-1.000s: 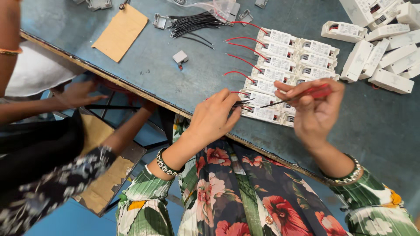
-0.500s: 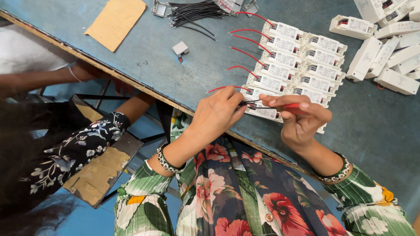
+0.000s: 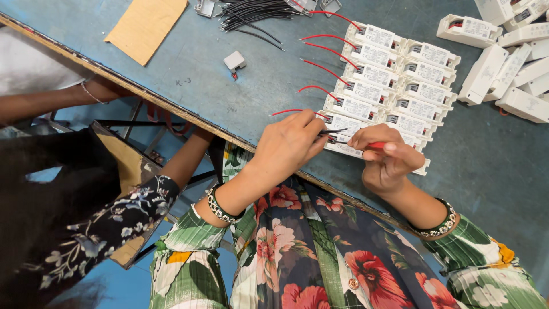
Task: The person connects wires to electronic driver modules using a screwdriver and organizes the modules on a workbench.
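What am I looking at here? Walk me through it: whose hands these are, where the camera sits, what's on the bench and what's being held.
There is no machine: a person works with bare hands, filmed by a camera on their head looking down. The left hand pinches a thin black wire against a white plastic module. The right hand has a red-handled tool in its grip. On the blue bench lie rows of white modules with red wires, a loose pile of white casings, a bundle of black wires, a small white clip and a cardboard piece. The arm in the dark floral sleeve at the left belongs to another person.
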